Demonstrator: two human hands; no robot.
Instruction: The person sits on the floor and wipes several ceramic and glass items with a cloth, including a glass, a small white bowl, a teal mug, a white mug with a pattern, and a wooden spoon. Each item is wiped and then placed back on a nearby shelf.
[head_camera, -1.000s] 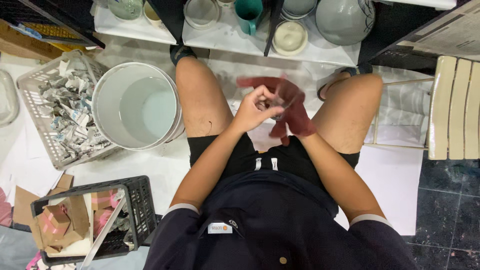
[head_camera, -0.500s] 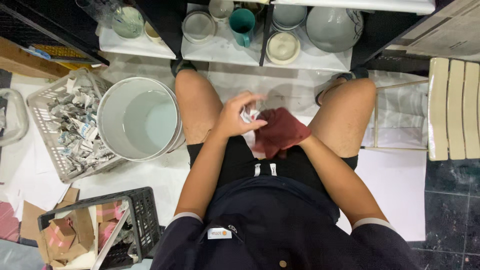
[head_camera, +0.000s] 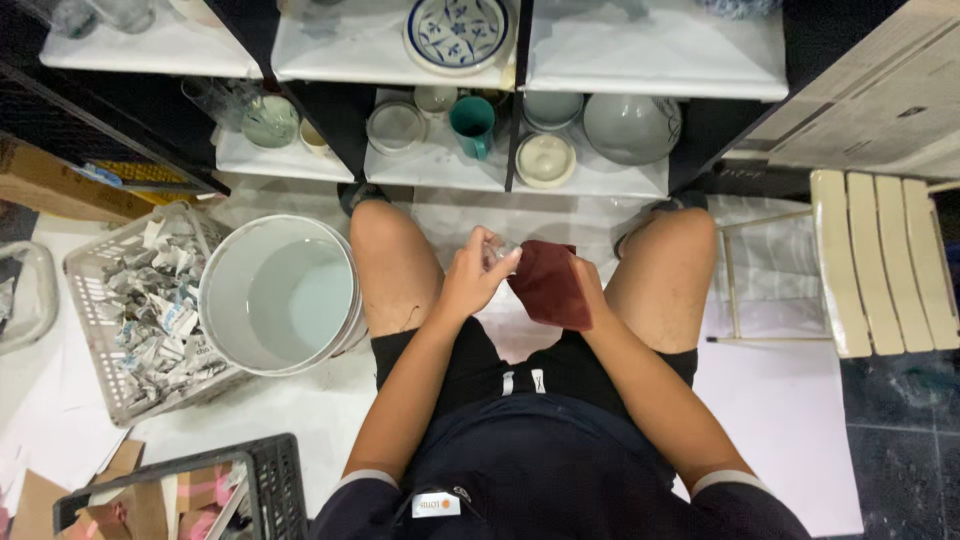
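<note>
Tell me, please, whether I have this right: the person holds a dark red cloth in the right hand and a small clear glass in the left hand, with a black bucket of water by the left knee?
Not quite: the bucket by the left knee is white, not black, as the head view shows. The rest stands: the right hand holds the dark red cloth, and the left hand holds a small clear glass.

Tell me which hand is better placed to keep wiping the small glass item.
Probably the right. The right hand already holds the dark red cloth against the small clear glass item, which the left hand grips by its fingertips, so the left is occupied holding it.
</note>
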